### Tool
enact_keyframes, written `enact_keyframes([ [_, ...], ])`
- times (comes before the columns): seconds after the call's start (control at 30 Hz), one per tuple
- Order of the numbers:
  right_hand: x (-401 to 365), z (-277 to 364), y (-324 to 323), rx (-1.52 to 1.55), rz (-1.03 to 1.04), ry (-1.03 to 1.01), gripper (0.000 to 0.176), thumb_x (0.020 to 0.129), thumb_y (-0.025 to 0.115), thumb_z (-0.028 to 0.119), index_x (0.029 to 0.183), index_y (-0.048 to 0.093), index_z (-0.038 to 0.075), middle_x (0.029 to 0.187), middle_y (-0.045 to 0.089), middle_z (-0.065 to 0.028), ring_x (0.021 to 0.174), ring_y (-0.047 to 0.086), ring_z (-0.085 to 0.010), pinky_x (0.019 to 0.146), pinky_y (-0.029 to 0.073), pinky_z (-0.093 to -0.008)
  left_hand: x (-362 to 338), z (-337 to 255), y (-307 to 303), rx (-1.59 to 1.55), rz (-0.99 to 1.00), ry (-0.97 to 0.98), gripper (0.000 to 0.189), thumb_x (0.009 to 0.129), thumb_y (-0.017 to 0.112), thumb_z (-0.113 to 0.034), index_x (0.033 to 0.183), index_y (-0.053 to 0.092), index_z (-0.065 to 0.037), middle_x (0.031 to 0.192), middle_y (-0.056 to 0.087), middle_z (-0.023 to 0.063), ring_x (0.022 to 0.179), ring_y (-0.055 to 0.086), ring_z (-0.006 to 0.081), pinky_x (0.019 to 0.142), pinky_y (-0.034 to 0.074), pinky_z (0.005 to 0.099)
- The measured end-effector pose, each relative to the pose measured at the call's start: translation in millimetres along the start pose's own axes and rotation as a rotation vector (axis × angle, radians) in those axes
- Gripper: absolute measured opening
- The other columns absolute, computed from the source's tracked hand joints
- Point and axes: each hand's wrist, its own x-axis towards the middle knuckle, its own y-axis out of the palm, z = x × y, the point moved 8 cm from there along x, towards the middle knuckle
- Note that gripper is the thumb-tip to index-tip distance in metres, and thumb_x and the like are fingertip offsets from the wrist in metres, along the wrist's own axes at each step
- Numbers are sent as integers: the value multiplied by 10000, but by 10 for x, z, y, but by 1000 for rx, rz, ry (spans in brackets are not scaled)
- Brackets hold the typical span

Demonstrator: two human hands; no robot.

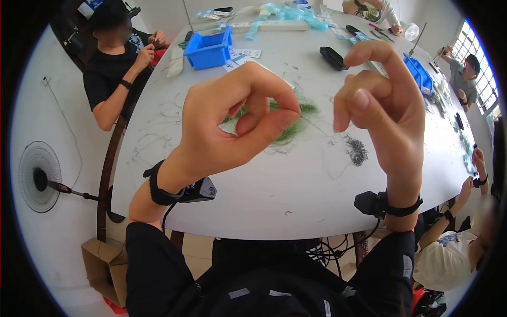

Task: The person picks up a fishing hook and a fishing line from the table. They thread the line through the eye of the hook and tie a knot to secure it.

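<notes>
Pinching shows at the left hand (208,124), whose thumb and index tip meet above a tangle of green line (288,134) on the counter (253,195); whether a strand sits in that grip is too fine to make out. The right hand (391,105) is raised, its fingers curled, and whether it grasps anything is likewise unclear. The green tangle lies partly behind the left hand; to its right is a heap of what look like small dark hooks (357,151). A fine strand could slip from a weak pinch, or knot if drawn crookedly. The lone hook (289,213) near the close edge might prick a wrist or be brushed off. The wrist camera (199,190) could snag loose strands. Of the containers, the left blue bin (211,58) shows inner walls but no discernible contents; the right blue bin (420,73) is too oblique to judge; the cardboard box (100,251) has a dark interior.
</notes>
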Motion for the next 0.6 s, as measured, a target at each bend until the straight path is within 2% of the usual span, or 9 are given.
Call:
enact_keyframes([
  [0.07, -20, -13, 52, 37, 22, -1, 325, 830, 560, 130, 1052, 406, -51, 625, 567, -61, 547, 513, -94, 567, 394, -187, 18, -55, 16, 38, 74, 85, 137, 716, 687, -31, 789, 572, -16, 729, 533, 11, 517, 386, 44, 499, 292, 154],
  [0.17, -46, 30, 47, -60, 72, -5, 296, 809, 556, 69, 1034, 403, -49, 641, 578, -65, 562, 533, -105, 575, 410, -200, 42, -103, -6, 55, 27, 288, 142, 701, 682, -11, 798, 579, -26, 861, 560, 81, 586, 455, 90, 509, 327, 170],
  [0.23, -54, 55, 57, -117, 92, 7, 285, 798, 551, 37, 1026, 402, -49, 644, 579, -65, 573, 544, -108, 575, 417, -202, 48, -127, -31, 52, -11, 216, 144, 698, 680, -3, 801, 583, -30, 934, 557, 116, 613, 473, 102, 522, 349, 182],
  [0.47, -71, 52, 118, -88, 123, 14, 248, 786, 547, -19, 988, 405, -36, 648, 581, -62, 597, 563, -111, 570, 430, -204, 2, -136, -1, -11, 40, 128, 148, 702, 667, 29, 811, 584, -25, 982, 592, 168, 650, 498, 108, 539, 380, 194],
  [0.6, -70, 39, 126, -107, 147, 19, 235, 791, 542, -22, 981, 404, -33, 645, 576, -59, 603, 564, -111, 570, 428, -204, 9, -146, -6, -8, 40, 175, 153, 703, 666, 35, 815, 579, -23, 928, 615, 142, 682, 495, 103, 528, 370, 187],
])
